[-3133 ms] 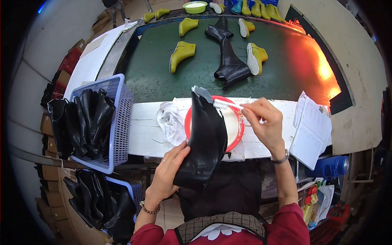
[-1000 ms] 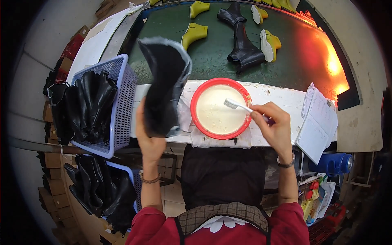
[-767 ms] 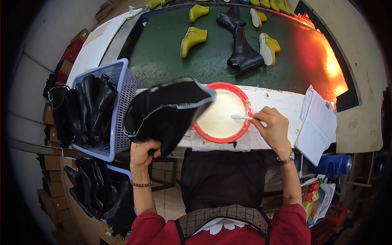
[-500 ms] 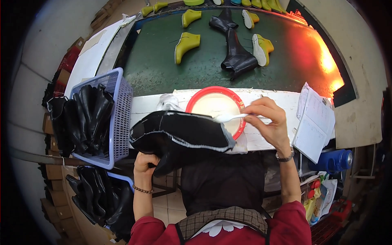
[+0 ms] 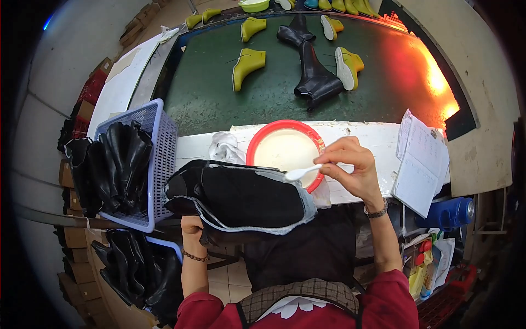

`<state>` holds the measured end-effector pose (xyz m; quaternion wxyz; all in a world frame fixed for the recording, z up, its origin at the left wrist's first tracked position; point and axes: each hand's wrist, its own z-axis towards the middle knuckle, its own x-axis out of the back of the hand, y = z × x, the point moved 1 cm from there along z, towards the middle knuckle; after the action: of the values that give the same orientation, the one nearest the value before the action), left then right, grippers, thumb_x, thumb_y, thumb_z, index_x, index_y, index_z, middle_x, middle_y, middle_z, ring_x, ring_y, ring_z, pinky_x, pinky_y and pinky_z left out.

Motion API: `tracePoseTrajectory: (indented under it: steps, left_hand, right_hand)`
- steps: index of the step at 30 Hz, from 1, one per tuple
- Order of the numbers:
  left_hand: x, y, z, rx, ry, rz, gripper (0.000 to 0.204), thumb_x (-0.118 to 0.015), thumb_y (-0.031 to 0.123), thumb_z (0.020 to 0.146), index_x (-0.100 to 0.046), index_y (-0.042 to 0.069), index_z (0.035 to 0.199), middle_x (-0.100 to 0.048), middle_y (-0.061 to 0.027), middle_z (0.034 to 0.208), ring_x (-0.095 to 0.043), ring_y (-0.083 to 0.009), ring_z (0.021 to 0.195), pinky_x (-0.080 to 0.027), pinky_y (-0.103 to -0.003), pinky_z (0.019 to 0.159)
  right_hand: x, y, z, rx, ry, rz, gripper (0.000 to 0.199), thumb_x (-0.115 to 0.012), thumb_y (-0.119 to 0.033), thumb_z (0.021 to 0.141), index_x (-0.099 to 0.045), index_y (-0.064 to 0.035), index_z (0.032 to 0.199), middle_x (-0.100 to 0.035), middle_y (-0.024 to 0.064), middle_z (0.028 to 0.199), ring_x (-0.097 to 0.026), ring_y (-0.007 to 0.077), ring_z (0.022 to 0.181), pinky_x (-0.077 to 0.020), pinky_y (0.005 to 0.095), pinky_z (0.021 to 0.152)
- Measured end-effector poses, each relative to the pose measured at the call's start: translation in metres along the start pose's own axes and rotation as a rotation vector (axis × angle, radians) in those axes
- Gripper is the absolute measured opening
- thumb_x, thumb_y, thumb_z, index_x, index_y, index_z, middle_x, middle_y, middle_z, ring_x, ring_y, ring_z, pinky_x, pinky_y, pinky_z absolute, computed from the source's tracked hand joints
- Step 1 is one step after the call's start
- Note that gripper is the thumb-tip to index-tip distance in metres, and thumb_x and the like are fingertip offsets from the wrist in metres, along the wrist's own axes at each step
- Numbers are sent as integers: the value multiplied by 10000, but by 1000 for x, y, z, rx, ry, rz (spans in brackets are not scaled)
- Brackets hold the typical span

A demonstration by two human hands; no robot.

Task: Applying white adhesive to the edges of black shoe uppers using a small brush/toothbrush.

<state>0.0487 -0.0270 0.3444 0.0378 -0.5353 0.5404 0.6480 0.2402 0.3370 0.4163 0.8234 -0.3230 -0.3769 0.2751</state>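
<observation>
White papers [image 5: 421, 171] near a blue cylinder [image 5: 445, 214], probably a flask, at right; cardboard boxes [image 5: 75, 238] at left.

Black boot [image 5: 252, 200] — white brush [image 5: 297, 174]

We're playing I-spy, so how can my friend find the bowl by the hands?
Find the big green table, then the white strip along its near edge. Midway along that strip is the round bowl, left of the right hand, partly hidden by the black boot. Its red rim sets it apart from the lime-green bowl beyond.
</observation>
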Motion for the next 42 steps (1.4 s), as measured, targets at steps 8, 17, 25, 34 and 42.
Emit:
tracePoseTrajectory:
  steps: [8, 17, 25, 34, 42]
  left_hand:
    - [-8, -5, 7, 57, -104, -5, 752, -584, -179, 605, -537, -107, 1352, -691, -238, 1118, -608, -221, 737, -460, -255, 548]
    - [0, 14, 17, 112, -204, -40, 774, -583, -193, 634, -496, -91, 1397, -680, -258, 1146, -554, -197, 670, -419, -261, 513]
    - [-25, -7, 28, 123, -290, -55, 796, -582, -205, 661, -459, -76, 1437, -671, -275, 1172, -507, -175, 610, -383, -266, 481]
    - [-40, -13, 40, 167, -407, -65, 823, -581, -218, 690, -418, -60, 1482, -660, -295, 1200, -453, -151, 543, -342, -272, 446]
    - [-38, -14, 37, 227, -501, -89, 849, -579, -230, 716, -382, -46, 1521, -651, -312, 1226, -406, -129, 483, -306, -277, 415]
  right_hand:
    - [-13, 0, 16, 5, -8, 93, 139, -835, -126, 827, -820, -99, 962, -737, 22, 892, -665, 154, 887, -415, 321, 882]
    - [6, 31, -17, -119, 42, -329, 130, -820, -181, 842, -806, -126, 959, -694, -9, 863, -627, 152, 822, -392, 374, 882]
    - [14, 12, 0, 1, 60, -480, 150, -856, -147, 784, -801, -145, 923, -681, -18, 852, -620, 163, 840, -383, 370, 874]
    - [-1, 2, 14, 117, 72, -46, 221, -872, -69, 737, -811, -108, 946, -725, 1, 899, -627, 147, 881, -390, 335, 886]
    - [-7, -1, 24, 110, 39, 39, 184, -864, -111, 775, -825, -141, 952, -712, -29, 873, -636, 123, 853, -373, 329, 909]
